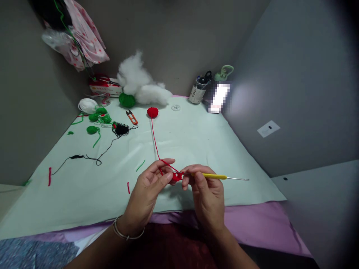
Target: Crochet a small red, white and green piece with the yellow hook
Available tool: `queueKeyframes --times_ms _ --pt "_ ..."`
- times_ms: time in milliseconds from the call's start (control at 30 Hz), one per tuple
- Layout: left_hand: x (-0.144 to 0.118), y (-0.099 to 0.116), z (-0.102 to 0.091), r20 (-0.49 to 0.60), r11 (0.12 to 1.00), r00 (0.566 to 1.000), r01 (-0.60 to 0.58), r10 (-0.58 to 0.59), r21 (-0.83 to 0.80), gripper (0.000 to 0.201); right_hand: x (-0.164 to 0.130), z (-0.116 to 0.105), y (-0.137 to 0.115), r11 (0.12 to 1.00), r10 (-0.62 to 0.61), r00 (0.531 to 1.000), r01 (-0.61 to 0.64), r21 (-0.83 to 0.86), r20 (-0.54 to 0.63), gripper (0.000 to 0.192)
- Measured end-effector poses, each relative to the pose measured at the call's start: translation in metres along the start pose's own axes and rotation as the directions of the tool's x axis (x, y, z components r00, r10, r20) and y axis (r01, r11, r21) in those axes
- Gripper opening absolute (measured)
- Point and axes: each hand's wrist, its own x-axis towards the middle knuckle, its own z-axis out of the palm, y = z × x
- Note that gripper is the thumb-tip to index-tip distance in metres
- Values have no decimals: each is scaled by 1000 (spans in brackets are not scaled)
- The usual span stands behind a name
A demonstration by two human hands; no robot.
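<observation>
Two hands [147, 185] [208, 192] pinch, left holding red crochetwork [177, 176], right a yellow hook [214, 176].

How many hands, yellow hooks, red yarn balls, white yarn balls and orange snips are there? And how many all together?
Hands, left hand and right hand: 2
Yellow hook: 1
Red yarn ball: 1
White yarn ball: 1
Orange snips: 1
Total: 6

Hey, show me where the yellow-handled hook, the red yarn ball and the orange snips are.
Yellow-handled hook [214, 176]: head view, on the yellow handle.
Red yarn ball [153, 112]: head view, on the middle of the ball.
Orange snips [135, 121]: head view, on the orange handle end.
</observation>
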Motion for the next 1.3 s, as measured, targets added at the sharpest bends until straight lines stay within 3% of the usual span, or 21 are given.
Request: queueKeyframes --times_ms 167,600,1300 --pt "-1 -1 0 36 998 998 48 -47 -29 43 0 2 -2 1000 5 1000 -4 13 -11 13" --pt "-3 -1 -1 -19 1000 1000 23 -22 18 35 -4 1 -4 997 -38 999 40 -69 18 18" --pt "-2 -3 -7 14 988 997 -72 70 138 23 -8 3 -8 954 -201 977 212 -212 75 24"
